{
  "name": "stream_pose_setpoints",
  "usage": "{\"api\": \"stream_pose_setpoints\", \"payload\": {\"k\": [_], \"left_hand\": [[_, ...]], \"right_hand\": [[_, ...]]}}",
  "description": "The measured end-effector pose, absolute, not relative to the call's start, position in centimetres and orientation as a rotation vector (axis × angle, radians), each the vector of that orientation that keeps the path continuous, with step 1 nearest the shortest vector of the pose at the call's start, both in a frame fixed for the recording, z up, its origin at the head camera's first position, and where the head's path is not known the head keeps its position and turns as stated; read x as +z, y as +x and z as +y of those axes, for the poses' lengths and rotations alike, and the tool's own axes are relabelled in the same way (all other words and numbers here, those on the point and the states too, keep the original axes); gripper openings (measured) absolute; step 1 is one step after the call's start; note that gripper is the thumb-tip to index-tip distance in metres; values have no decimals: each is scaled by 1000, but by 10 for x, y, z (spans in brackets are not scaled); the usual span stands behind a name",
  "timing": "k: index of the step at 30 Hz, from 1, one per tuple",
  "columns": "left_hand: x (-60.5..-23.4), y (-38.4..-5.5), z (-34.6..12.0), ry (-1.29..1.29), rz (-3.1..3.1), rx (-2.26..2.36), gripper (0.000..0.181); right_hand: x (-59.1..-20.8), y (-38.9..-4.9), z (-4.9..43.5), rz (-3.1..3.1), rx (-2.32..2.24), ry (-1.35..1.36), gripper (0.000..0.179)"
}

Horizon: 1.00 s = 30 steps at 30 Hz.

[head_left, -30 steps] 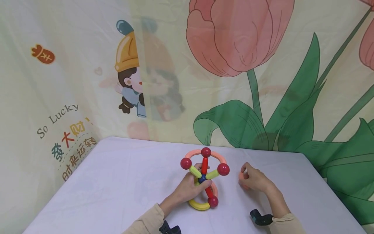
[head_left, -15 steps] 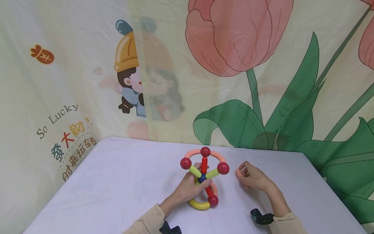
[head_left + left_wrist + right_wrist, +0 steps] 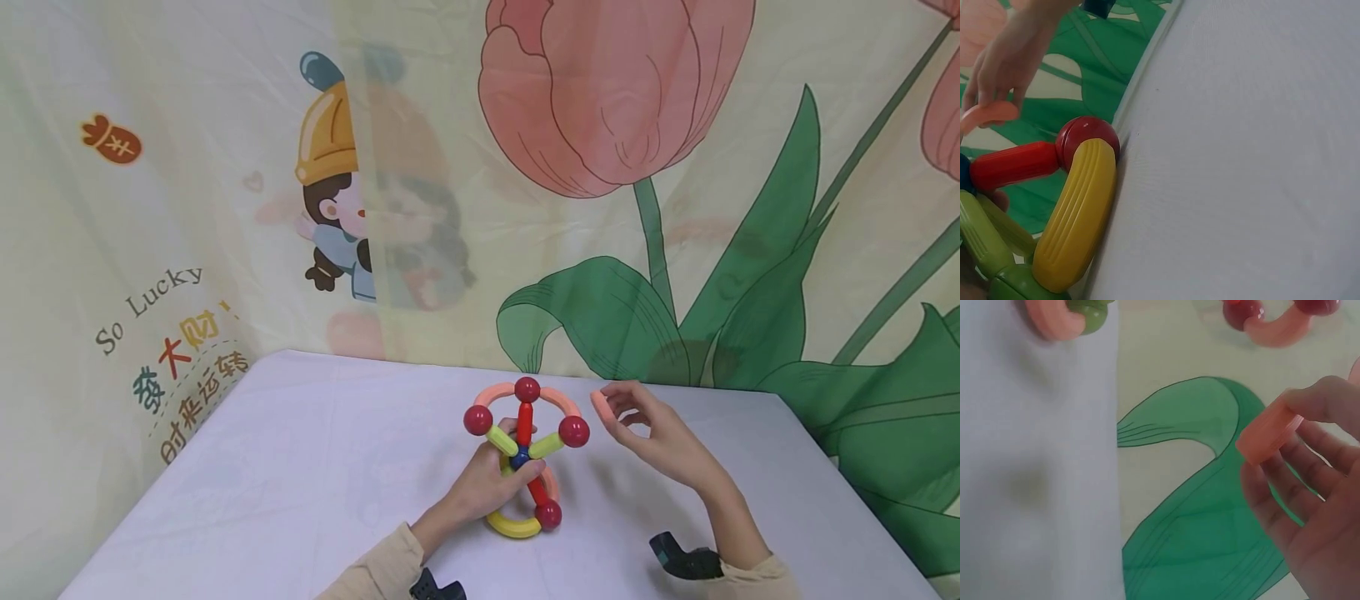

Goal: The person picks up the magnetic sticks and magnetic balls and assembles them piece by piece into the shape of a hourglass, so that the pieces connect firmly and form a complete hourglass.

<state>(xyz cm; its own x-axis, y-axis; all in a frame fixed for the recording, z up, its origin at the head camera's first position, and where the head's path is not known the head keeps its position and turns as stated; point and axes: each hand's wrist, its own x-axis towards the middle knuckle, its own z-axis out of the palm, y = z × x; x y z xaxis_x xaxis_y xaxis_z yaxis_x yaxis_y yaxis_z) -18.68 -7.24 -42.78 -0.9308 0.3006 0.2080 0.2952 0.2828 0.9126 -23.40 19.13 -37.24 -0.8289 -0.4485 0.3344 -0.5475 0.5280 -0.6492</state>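
Observation:
A magnetic ball-and-stick model point(image 3: 527, 425) stands at mid-table in the head view, gripped near its blue centre ball point(image 3: 519, 457) by my left hand point(image 3: 480, 483). Dark red balls point(image 3: 573, 432), straight red and lime sticks and pink curved sticks form its upper part. Low on it, a yellow curved stick point(image 3: 1079, 215) joins a red ball point(image 3: 1088, 140) and a green ball point(image 3: 1022, 284). To the right of the model, my right hand point(image 3: 663, 437) pinches a loose pink curved stick point(image 3: 1269, 431) between thumb and fingers, raised over the table, close to the rightmost red ball.
A white cloth covers the table point(image 3: 300, 467). Behind it hangs a printed curtain point(image 3: 420, 208) with tulips and a cartoon figure. Black wrist cameras point(image 3: 684, 557) sit at both forearms, near the front of the table.
My right hand has lifted the pink curved stick upward and to the left, nearer the model's upper right, and its fingers have spread. The left hand and model have stayed put.

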Motion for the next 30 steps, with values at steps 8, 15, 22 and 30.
{"api": "stream_pose_setpoints", "payload": {"k": [8,15,22,30], "left_hand": [[-432,-190,-72,616,2465,1825,45],[-440,-194,-72,622,2534,1785,44],[-438,-194,-71,579,2562,1816,47],[-437,-195,-71,564,2594,1841,44]], "right_hand": [[-359,-222,186,-2537,1165,935,44],[-350,-215,182,-2462,1158,968,48],[-340,-204,178,-2422,1096,1019,47],[-330,-191,166,-2330,1057,1305,45]]}}
